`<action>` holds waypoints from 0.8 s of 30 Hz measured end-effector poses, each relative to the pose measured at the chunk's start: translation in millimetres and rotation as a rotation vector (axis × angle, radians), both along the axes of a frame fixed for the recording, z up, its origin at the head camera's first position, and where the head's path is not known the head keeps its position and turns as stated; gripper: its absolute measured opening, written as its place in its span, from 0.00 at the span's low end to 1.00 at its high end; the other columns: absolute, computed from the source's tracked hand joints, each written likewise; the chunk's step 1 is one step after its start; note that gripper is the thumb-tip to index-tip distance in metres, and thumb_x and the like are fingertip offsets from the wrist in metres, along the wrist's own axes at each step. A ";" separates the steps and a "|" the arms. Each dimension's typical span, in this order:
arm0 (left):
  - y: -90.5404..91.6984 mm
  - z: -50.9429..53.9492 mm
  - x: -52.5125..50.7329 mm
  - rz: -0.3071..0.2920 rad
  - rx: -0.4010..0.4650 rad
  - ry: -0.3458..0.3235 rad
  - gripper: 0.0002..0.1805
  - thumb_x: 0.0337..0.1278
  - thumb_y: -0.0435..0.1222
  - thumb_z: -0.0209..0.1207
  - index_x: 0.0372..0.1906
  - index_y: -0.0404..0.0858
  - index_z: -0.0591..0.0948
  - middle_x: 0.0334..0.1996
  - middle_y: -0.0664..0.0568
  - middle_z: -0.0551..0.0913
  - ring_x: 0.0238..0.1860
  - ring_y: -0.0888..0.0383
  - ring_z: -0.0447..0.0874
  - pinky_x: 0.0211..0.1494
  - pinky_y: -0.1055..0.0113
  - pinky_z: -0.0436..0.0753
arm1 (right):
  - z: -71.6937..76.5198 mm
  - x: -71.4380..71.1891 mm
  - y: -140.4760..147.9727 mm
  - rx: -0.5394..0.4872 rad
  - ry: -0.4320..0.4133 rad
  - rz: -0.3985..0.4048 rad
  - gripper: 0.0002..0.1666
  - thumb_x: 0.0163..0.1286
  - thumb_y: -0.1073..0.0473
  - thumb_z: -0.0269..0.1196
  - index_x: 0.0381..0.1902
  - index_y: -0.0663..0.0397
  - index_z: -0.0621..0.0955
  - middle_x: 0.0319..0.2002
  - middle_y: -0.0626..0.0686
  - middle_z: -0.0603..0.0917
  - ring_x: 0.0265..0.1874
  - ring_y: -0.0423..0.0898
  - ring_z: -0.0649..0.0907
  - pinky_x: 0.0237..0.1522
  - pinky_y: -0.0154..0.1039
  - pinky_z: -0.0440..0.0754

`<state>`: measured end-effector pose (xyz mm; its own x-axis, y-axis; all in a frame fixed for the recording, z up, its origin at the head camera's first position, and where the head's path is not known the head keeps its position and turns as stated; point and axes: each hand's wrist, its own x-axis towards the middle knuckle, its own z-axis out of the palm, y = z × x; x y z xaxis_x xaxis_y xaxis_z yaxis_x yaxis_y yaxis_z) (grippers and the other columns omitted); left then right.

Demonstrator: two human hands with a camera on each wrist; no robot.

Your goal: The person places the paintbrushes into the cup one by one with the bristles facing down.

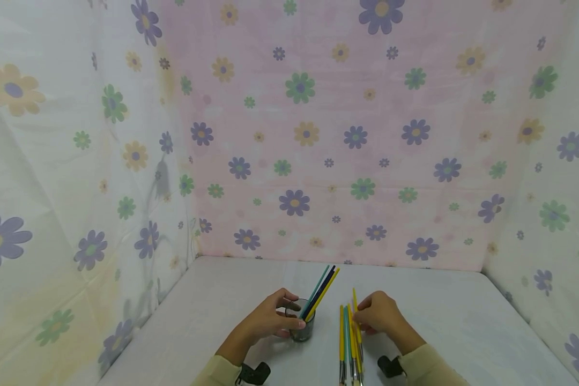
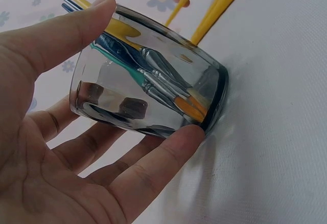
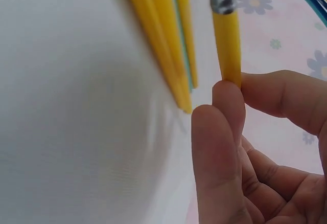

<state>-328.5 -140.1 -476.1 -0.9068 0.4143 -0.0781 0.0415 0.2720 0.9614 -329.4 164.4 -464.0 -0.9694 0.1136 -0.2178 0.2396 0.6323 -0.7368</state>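
My left hand (image 1: 265, 320) holds a clear drinking glass (image 1: 301, 334) on the table, thumb on the near side and fingers around the far side. Several paintbrushes (image 1: 321, 294) with teal, dark blue and yellow handles lean in it; in the left wrist view their bristles (image 2: 190, 109) point down at the glass bottom. Thumb and fingers of my right hand (image 1: 382, 313) pinch a yellow paintbrush (image 3: 228, 45) by its handle, with its metal ferrule up in the right wrist view. Just left of that hand, several yellow and teal paintbrushes (image 1: 341, 332) lie side by side, bristles toward me.
A white-covered table (image 1: 444, 316) spans the space. Flower-printed cloth walls close it in at the back (image 1: 338, 107), left (image 1: 67, 177) and right (image 1: 555, 177). Black wrist devices sit below the left (image 1: 254, 373) and right (image 1: 390, 366) hands.
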 end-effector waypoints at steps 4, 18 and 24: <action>-0.1 -0.6 -1.4 -0.004 0.002 -0.005 0.38 0.50 0.41 0.79 0.65 0.39 0.74 0.58 0.43 0.82 0.47 0.50 0.89 0.41 0.51 0.91 | 4.8 0.5 0.5 -0.038 0.047 -0.002 0.20 0.61 0.60 0.75 0.46 0.66 0.82 0.35 0.57 0.86 0.26 0.47 0.87 0.27 0.40 0.87; 0.8 -1.7 -3.0 0.015 -0.068 0.062 0.38 0.46 0.45 0.81 0.61 0.40 0.75 0.56 0.46 0.83 0.48 0.50 0.87 0.40 0.54 0.90 | 22.7 -2.0 2.4 -0.168 0.161 -0.007 0.23 0.62 0.60 0.74 0.52 0.65 0.82 0.39 0.58 0.88 0.27 0.48 0.90 0.28 0.43 0.89; 0.4 -0.5 -2.4 0.026 -0.178 0.142 0.37 0.46 0.51 0.80 0.59 0.43 0.76 0.54 0.50 0.85 0.49 0.52 0.87 0.52 0.45 0.85 | 34.7 2.1 2.6 -0.261 0.196 0.000 0.24 0.64 0.59 0.72 0.55 0.65 0.81 0.43 0.60 0.88 0.30 0.50 0.91 0.32 0.45 0.90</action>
<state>-330.9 -139.7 -476.6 -0.9242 0.3814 -0.0182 0.1640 0.4394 0.8832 -327.3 166.9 -429.3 -0.9957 0.0785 -0.0491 0.0774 0.4161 -0.9060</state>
